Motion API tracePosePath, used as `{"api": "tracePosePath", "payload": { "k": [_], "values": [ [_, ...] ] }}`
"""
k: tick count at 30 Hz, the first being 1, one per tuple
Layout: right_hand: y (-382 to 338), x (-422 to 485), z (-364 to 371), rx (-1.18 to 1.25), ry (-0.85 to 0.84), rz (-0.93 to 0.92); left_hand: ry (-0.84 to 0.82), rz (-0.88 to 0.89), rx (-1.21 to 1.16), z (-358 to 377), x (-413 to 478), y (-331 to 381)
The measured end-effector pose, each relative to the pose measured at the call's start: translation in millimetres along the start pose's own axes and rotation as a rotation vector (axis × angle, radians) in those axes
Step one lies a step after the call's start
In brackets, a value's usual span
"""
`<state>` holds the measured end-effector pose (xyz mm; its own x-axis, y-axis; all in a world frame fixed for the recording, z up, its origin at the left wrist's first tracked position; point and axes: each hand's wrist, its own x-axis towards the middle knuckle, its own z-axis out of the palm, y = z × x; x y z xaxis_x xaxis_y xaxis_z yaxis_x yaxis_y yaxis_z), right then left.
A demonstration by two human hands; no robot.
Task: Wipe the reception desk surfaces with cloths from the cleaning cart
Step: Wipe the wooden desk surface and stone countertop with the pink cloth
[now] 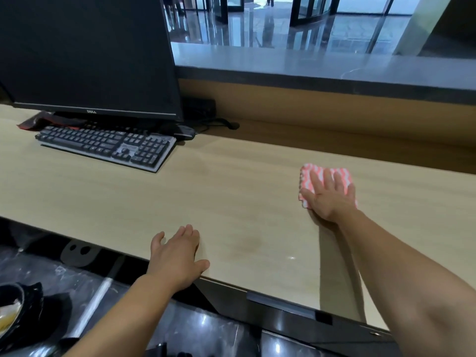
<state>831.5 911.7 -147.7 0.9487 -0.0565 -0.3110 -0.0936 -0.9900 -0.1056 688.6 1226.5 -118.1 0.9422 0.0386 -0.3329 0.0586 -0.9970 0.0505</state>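
A pink and white striped cloth (342, 175) lies flat on the pale wooden reception desk (231, 191), to the right of centre. My right hand (328, 198) presses down on it with straight, spread fingers, covering most of the cloth. My left hand (177, 256) rests flat on the desk's near edge with relaxed fingers and holds nothing.
A black keyboard (108, 148) and a dark monitor (90, 55) stand at the left, with a mouse (184, 132) and cables behind. A raised grey counter ledge (322, 65) runs along the back. Dark glossy floor lies below the desk's near edge.
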Motion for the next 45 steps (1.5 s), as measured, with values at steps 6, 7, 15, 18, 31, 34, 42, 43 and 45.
{"api": "tracePosePath", "payload": {
  "k": [6, 7, 15, 18, 31, 34, 42, 43, 45],
  "values": [
    [-7.5, -3.2, 2.4, 0.021, -0.007, 0.069, -0.017, 0.01, -0.03, 8.0, 2.1, -6.4],
    [-12.7, -4.4, 3.4, 0.028, -0.007, 0.094, -0.017, 0.014, -0.03, 9.0, 2.6, -7.0],
    [-113.4, -28.6, 26.4, 0.034, -0.012, -0.053, 0.039, 0.019, -0.063, 17.3, 0.9, -10.9],
    [-166.2, -51.4, 40.7, 0.005, -0.033, -0.2, 0.174, 0.007, -0.106, 27.3, -9.1, -13.4],
    [-234.1, -118.7, 77.3, -0.058, -0.061, -0.476, 0.23, -0.052, -0.182, 42.2, -52.6, -39.4],
    [-207.9, -115.2, 70.9, -0.022, -0.065, -0.41, 0.151, -0.04, -0.101, 43.5, -53.6, -30.4],
    [-74.1, -114.1, 47.2, 0.032, 0.004, -0.047, 0.077, -0.034, -0.041, 36.3, -57.7, -24.2],
    [-58.8, -115.8, 45.1, 0.036, 0.002, -0.001, 0.081, -0.025, -0.041, 36.1, -57.4, -25.3],
    [-37.4, -120.4, 43.1, 0.038, -0.002, 0.077, 0.083, -0.015, -0.046, 35.9, -57.8, -28.8]
  ]
}}
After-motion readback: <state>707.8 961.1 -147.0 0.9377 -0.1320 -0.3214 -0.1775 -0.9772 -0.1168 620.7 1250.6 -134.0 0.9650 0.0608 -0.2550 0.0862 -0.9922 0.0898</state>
